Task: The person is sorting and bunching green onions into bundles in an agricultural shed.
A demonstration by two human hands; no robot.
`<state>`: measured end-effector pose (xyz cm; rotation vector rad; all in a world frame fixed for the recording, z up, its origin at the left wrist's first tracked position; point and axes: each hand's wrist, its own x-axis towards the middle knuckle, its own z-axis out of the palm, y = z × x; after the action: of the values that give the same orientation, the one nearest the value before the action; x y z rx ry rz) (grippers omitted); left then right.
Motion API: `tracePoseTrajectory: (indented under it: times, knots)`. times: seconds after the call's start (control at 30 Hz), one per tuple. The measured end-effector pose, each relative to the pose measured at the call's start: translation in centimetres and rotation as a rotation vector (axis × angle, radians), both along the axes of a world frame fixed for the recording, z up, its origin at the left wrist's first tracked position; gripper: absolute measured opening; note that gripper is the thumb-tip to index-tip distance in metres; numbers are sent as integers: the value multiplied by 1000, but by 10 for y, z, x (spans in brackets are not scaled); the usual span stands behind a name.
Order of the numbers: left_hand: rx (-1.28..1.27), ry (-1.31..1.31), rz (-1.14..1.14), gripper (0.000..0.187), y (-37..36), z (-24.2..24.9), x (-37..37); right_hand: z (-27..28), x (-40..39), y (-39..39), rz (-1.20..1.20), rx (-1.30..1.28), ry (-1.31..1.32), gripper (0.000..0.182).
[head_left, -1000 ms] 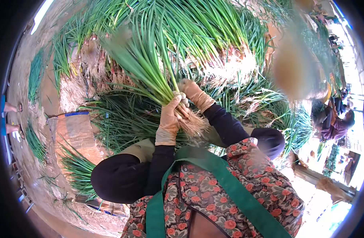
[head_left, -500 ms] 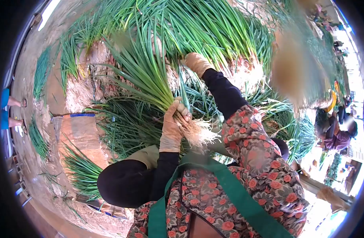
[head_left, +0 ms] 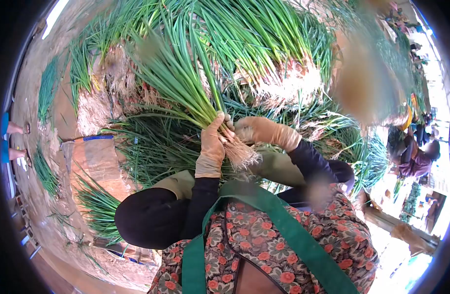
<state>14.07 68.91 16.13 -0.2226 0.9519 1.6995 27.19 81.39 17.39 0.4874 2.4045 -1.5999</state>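
Note:
My left hand [head_left: 213, 142], in a pale glove, is wrapped around a bunch of spring onions [head_left: 193, 98] just above the roots. The long green leaves fan up and to the left, and the pale roots [head_left: 242, 153] hang out at the lower right. Close against the right side of the bunch is my right hand [head_left: 266, 132], also gloved. Its fingers are curled and slightly blurred; what they hold, if anything, is hidden. Beyond both hands lies a large heap of spring onions [head_left: 254, 44], its roots [head_left: 288, 83] facing me.
Darker green leaves [head_left: 156, 147] lie below my hands. A brown sheet [head_left: 97, 159] and a small pile of spring onions [head_left: 100, 210] are at the left. Another person's feet [head_left: 26, 129] show at the left edge; a seated person [head_left: 416, 157] is at the right.
My right hand has come back from the heap to the bunch. A thick stalk now stands along the bunch's right side. My left hand keeps its hold.

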Motion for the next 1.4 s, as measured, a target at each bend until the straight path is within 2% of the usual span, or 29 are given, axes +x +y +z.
tracePoseTrajectory:
  times: [0.03, 0.1, 0.13, 0.17, 0.27, 0.33, 0.37, 0.4, 0.43, 0.53, 0.57, 0.6, 0.63, 0.7, 0.73, 0.77, 0.8, 0.87, 0.9, 0.97, 1.0, 1.1, 1.13, 1.17, 1.2, 1.27, 1.3, 1.33, 1.4]
  knots:
    - [49, -45, -7, 17, -1, -1, 2, -34, 6, 6, -228, -325, 71, 45]
    - [151, -137, -27, 22, -1, -8, 7, 9, -19, -4, -550, -866, -25, 53]
    - [132, -136, -54, 22, -1, -8, 11, -21, -30, -4, -698, -990, -111, 58]
    - [164, -150, -76, 23, -1, -6, 12, 2, -45, -8, -662, -992, -40, 57]
    - [212, -141, -111, 24, -6, -4, 13, -11, -55, -8, -712, -1139, 147, 49]
    - [239, -207, -109, 24, -10, 2, 11, -8, -56, -12, -775, -1183, 109, 43]
    - [254, -245, -110, 25, -11, 3, 11, 6, -56, -13, -827, -1118, -41, 30]
    - [260, -304, -28, 24, -8, 0, 15, -35, -53, -12, -677, -792, 169, 26]
    - [298, -308, -52, 24, -8, -3, 15, -46, -45, -16, -628, -636, 125, 25]
    - [332, -306, -108, 24, -10, -12, 7, -66, -27, -24, -436, -36, -206, 24]
    - [480, -351, -95, 22, -12, -10, 7, -68, -16, -23, -220, 440, -168, 26]
    - [549, -410, -58, 22, -12, -6, 8, -67, -4, -18, -208, 519, -301, 30]
    - [622, -465, -17, 24, -8, -1, 8, -66, 4, -10, -82, 555, -454, 29]
    - [642, -466, -11, 35, -7, 4, 5, -76, 23, 5, 144, 465, -375, 25]
    - [658, -490, -39, 38, -6, 2, 2, -107, 30, 26, 102, 368, -157, 31]
    - [684, -509, -70, 40, -1, 2, -1, -127, 26, 63, 28, 562, -79, 34]
    - [494, -491, -24, 44, -3, 7, 3, -146, 22, 99, -62, 754, -17, 37]
    - [466, -488, -106, 42, -4, 0, 4, -108, 0, 122, -435, 992, -181, 36]
    - [449, -485, -148, 41, -5, -2, 4, -64, -18, 121, -670, 741, -256, 36]
    - [278, -399, -97, 36, -2, -2, 7, -115, -15, 145, -501, 908, -487, 35]
    - [240, -348, -83, 34, -2, -9, 8, -109, -17, 140, -496, 885, -526, 34]
    - [102, -226, -42, 32, 1, -10, 7, -38, -25, 96, -567, 746, -316, 32]
    - [53, -178, -42, 32, 4, -9, 7, -19, -23, 74, -523, 768, -219, 31]
    - [4, -128, -49, 31, 7, -10, 8, -15, -18, 54, -539, 727, -38, 29]
    - [25, -146, -48, 26, 10, -14, 8, -17, -12, 35, -416, 771, 60, 24]
    - [12, -42, -164, 23, 4, -30, 6, -13, -7, -3, 13, 804, -235, 27]
    - [10, 12, -221, 22, 3, -37, 7, -16, -4, -6, 93, 738, -226, 28]
    - [-50, 71, -181, 19, 4, -42, 10, -20, -2, -9, 170, 666, -219, 29]
    - [-88, 83, -173, 18, 3, -32, 10, -64, 16, 15, 56, 383, 178, 30]
